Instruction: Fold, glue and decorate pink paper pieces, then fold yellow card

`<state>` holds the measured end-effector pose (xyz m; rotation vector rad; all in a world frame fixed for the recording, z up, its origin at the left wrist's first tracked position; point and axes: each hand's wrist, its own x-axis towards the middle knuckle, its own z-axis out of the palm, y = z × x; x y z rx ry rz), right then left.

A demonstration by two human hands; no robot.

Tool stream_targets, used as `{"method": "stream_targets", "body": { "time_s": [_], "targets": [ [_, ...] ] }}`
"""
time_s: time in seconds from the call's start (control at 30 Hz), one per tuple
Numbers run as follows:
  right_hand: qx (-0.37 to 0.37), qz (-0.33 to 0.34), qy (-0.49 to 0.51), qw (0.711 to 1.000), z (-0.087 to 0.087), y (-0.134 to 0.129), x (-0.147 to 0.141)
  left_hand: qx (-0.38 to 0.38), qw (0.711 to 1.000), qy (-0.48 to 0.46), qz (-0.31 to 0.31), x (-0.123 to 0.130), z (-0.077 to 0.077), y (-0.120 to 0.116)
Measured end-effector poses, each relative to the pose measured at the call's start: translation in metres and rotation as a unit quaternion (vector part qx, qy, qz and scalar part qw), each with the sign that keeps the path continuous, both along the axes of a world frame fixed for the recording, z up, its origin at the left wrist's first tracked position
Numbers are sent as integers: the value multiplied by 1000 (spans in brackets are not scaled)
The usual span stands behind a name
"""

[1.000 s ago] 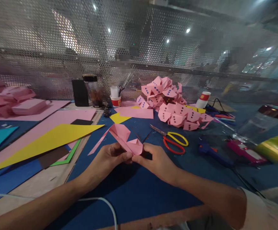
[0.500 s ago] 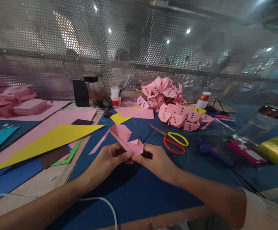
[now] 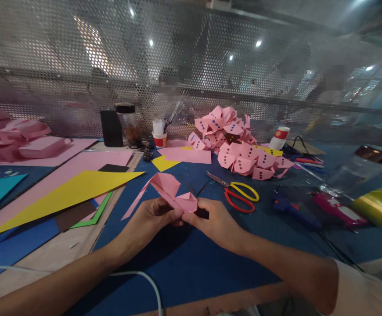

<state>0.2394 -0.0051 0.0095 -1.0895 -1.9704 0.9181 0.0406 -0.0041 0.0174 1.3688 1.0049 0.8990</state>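
at the lower left of the frame, a white cable [image 3: 138,272] passes behind the left forearm [image 3: 79,281]; a swing of that arm could snag it and jolt the grip. towards the centre, the loose strip [image 3: 135,201] of the folded pink paper piece [image 3: 167,186] hangs left and could kink if the wrist brushes it. the left hand [image 3: 154,215] pinches the piece narrowly between thumb and fingers, over the blue table [image 3: 184,267]; too hard a squeeze could crush its cupped folds. the right hand [image 3: 217,221] pinches the right end likewise, thumbs nearly meeting; pulling apart could tear a crease. just beyond, scissors [image 3: 226,184] lie with bare tips pointing up-left, so a forward sweep could meet them.

as for materials, the left side has stiff, boxy pink shapes [image 3: 42,147] and a smooth, tapering yellow sheet [image 3: 69,193]. at the centre, the piece looks like matte card, with angular flaps and a ribbon-like tail. right of centre sits a faceted heap of pink segments [image 3: 245,153] marked with small dark squares; at the far right, a clear jar [image 3: 349,171] and a shiny yellow item [image 3: 377,205].
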Motion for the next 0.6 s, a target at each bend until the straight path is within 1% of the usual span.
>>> {"method": "stream_targets", "body": {
  "time_s": [0.27, 0.4, 0.6],
  "targets": [
    [5, -1, -13, 1000, 2, -2, 0, 23, 999, 31, -25, -1, 4, -2],
    [-8, 13, 3, 1000, 3, -2, -1, 23, 999, 23, -11, -1, 4, -1],
    [-3, 24, -25, 999, 4, -2, 0, 29, 999, 38, -10, -1, 5, -3]
  ]
}}
